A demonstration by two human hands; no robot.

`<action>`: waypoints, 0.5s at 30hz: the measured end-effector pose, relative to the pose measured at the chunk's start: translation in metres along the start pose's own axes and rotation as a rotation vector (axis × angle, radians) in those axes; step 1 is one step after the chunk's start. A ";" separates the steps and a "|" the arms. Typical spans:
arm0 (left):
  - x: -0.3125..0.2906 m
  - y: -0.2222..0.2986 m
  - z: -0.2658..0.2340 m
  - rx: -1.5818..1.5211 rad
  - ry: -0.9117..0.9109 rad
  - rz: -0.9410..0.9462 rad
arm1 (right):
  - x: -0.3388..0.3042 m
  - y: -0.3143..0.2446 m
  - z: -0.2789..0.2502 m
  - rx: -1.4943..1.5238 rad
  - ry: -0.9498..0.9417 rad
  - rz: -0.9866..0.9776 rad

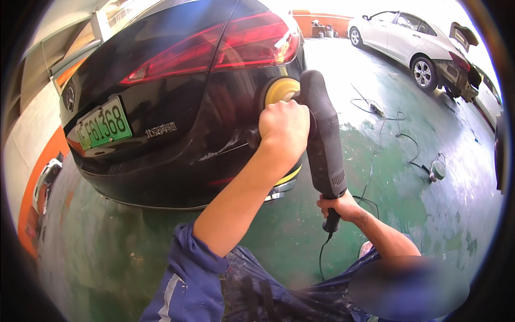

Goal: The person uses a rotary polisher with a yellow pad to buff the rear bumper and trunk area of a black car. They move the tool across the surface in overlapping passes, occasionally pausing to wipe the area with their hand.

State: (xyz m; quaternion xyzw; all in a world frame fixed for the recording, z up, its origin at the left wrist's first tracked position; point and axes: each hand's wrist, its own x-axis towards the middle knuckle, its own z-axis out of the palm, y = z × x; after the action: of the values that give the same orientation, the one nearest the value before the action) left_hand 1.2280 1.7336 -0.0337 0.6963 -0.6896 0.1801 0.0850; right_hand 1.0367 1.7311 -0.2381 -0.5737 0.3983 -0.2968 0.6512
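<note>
A black corded car polisher [323, 134] is held between both my hands, its yellow round pad [281, 91] at the rear corner of a black car [177, 102], just below the red taillight [252, 43]. My left hand [285, 126] is closed round the front side handle near the pad. Lower down, my right hand [341, 206] wraps the rear grip, where the cord leaves the tool. Whitish smears mark the bumper [220, 150] beside my left wrist. Whether the pad's face touches the paint is hard to see, as it is turned away.
Black cords [370, 161] trail over the green floor [407, 188] to my right, with a plug socket [376, 110] on one. A small round corded tool [437, 170] lies farther right. At the back right stands a white car [399, 35] with its rear bumper area exposed.
</note>
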 end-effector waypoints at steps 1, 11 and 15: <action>-0.004 0.001 0.000 0.002 -0.016 0.012 | -0.002 0.005 0.000 0.024 -0.003 0.005; -0.114 -0.096 0.004 -0.029 0.119 -0.199 | -0.004 -0.003 0.082 -0.412 0.008 -0.233; -0.148 -0.126 0.022 -0.118 0.104 -0.375 | 0.011 0.013 0.102 -0.478 -0.054 -0.305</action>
State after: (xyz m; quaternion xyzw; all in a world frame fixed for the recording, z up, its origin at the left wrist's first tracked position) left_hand 1.3586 1.8679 -0.0921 0.7960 -0.5519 0.1560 0.1934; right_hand 1.1288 1.7762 -0.2503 -0.7720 0.3487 -0.2737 0.4555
